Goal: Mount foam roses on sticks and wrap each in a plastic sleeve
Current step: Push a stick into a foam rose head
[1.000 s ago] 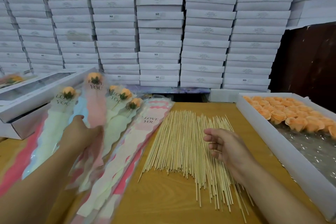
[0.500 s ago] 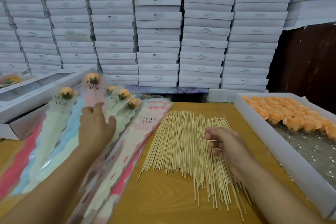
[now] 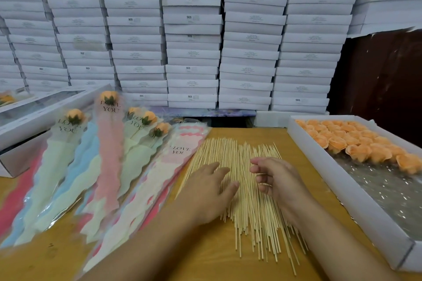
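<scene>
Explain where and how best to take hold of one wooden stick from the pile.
Probably pinch one of the loose near ends of the sticks, coming from the person's side. There the sticks fan apart and jut singly from the pile; further up they lie packed together under both hands.

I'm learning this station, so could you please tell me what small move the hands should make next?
Probably pinch one stick free of the stick pile. The left hand lies flat on the pile, the right hand hovers over it loosely curled and empty, and the loose foam roses wait unmounted in the white tray.
</scene>
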Tool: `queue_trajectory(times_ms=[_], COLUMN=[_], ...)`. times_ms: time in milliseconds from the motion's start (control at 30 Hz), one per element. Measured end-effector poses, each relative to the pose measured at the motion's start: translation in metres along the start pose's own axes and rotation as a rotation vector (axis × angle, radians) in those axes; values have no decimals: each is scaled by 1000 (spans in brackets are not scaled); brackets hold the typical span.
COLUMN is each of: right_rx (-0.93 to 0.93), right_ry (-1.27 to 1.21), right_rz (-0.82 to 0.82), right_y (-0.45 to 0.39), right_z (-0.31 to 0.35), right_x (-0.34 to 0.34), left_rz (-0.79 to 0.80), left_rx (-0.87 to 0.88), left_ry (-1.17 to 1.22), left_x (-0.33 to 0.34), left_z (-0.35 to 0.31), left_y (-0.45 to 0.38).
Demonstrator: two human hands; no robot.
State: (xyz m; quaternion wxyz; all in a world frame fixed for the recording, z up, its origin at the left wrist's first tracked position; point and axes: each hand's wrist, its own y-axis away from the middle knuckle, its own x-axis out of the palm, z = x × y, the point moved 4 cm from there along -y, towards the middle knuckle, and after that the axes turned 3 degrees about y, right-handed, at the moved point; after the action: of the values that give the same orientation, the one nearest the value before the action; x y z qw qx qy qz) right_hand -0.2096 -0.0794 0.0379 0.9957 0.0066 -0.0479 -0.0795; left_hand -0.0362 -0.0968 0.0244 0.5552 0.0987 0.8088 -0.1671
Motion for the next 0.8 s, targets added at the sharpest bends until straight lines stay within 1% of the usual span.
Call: queue_trajectory(times_ms=[167,267,367,567,633,800], right_rx=[-3,1,8,9,-29,-221], right_ry=[7,13,31,58,117,469], right_rz=[-3,-4,-10,-19,-18,-32], right_y=[-1,0,0,4,6,11], right_z=[0,-1,-1,1,7,42], right_x=[1,1,1,2,2,-8], left_rz=[95,130,129,125,121,120], left_rx=[20,29,30,27,27,26], left_ry=[9,-38,-88,-101,-102,-88], left_x=[18,27,31,32,32,31], left_z=[2,3,3,4,4,3], left_y=[8,13,14,14,14,16])
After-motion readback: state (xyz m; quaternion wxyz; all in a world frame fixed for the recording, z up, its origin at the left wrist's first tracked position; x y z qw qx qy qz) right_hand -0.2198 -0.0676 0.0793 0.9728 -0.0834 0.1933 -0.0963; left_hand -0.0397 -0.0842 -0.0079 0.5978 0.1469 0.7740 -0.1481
